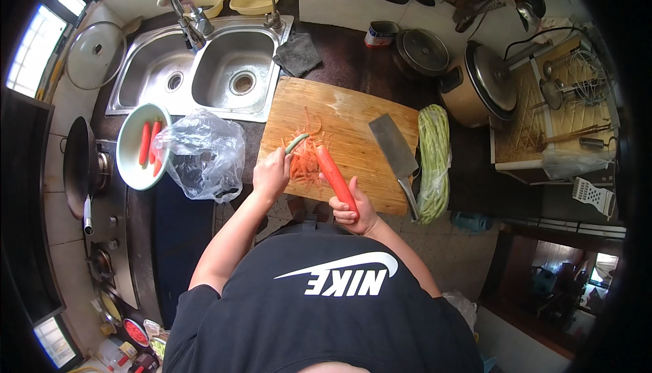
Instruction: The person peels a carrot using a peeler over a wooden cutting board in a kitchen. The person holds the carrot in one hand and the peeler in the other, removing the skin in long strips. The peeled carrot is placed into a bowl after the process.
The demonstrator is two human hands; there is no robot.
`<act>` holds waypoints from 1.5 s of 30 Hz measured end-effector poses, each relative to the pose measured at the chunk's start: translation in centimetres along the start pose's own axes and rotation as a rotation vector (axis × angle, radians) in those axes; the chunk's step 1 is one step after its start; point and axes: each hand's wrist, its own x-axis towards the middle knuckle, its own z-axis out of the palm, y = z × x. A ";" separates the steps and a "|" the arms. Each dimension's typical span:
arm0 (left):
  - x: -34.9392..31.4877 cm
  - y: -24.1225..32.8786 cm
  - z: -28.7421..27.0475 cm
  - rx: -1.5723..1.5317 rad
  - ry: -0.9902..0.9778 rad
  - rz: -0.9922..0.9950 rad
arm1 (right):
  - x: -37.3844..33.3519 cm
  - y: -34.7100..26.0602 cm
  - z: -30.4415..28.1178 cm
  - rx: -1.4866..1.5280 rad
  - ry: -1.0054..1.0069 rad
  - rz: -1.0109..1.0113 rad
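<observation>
My left hand [272,173] is closed round a peeler [297,143], whose pale green curved end sticks out past my fingers. A peeled orange-red carrot [336,181] is gripped at its near end by my right hand [356,210], and its far tip points at the peeler. Both are held over the near part of a wooden cutting board [353,112]. Thin carrot shreds [307,164] lie heaped on the board beneath them. A cleaver [394,145] rests on the board's right side, its handle toward me.
Left of the board are a crumpled clear plastic bag [210,152] and a pale bowl [128,169] with several carrots [145,143]. Bagged long green beans [435,162] lie along the board's right edge. A double sink [227,105], grey cloth [297,54] and rice cooker [479,81] stand beyond.
</observation>
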 end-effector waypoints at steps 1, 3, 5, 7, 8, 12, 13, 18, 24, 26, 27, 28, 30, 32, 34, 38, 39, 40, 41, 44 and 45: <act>-0.3 0.5 -0.1 -0.077 0.051 0.027 | 0.0 0.0 0.1 0.016 -0.010 -0.002; -1.2 2.0 -0.8 -0.163 0.114 0.138 | 0.3 0.0 -0.4 0.044 0.001 0.017; -2.2 4.1 -1.6 -0.178 0.047 0.311 | 0.7 0.0 -1.6 0.072 -0.001 0.048; -2.7 5.7 -1.8 -0.134 -0.021 0.463 | 1.2 -0.1 -2.2 0.100 -0.017 0.092; -2.7 6.2 -2.2 -0.080 -0.039 0.507 | 1.0 -0.1 -2.4 0.157 0.039 0.103; -2.4 5.6 -1.9 0.004 -0.030 0.424 | 1.0 0.0 -2.1 0.179 0.084 0.094; -2.2 5.2 -1.7 0.028 -0.029 0.408 | 0.8 -0.1 -2.2 0.168 0.057 0.096; 0.0 1.0 0.0 0.161 -0.050 0.099 | -0.2 0.2 -2.8 0.082 0.089 0.141; 0.1 -1.5 0.7 0.135 -0.071 -0.023 | -0.7 0.4 -3.0 0.069 0.046 0.155; 0.0 -0.4 0.4 -0.140 0.001 -0.044 | -0.7 0.4 -2.7 0.050 0.079 0.143; 0.0 0.4 0.2 -0.277 0.040 -0.057 | -0.6 0.3 -2.5 0.039 0.096 0.141; 0.5 1.4 0.5 -0.606 0.058 -0.092 | -0.5 0.2 -2.4 0.036 0.101 0.135; 0.6 3.5 -0.4 -1.120 -0.335 -0.514 | -0.4 0.1 -2.4 0.035 0.113 0.118; 1.2 4.3 -0.5 -1.287 -0.348 -0.546 | 0.0 0.2 -3.4 0.023 0.030 0.135; 1.8 4.4 -0.2 -1.247 -0.248 -0.511 | 0.0 0.3 -3.6 0.024 0.003 0.126; 2.4 2.6 1.1 -1.318 -0.054 -0.550 | -0.4 0.1 -2.3 0.042 0.049 0.081; 2.2 0.6 2.2 -1.204 -0.126 -0.526 | -0.6 0.1 -1.9 0.048 0.057 0.075; 1.2 -2.3 4.5 -0.842 -0.074 -0.348 | -0.5 0.2 -1.8 0.051 0.038 0.088; 0.4 -4.2 6.2 -0.479 -0.030 -0.171 | -0.4 0.1 -2.0 0.054 0.019 0.096; 0.3 -2.0 4.5 -0.595 -0.047 -0.343 | -0.9 0.0 -2.3 0.056 -0.005 0.021; 0.2 -1.9 4.3 -0.633 -0.011 -0.345 | -0.8 -0.1 -2.0 0.046 -0.011 0.001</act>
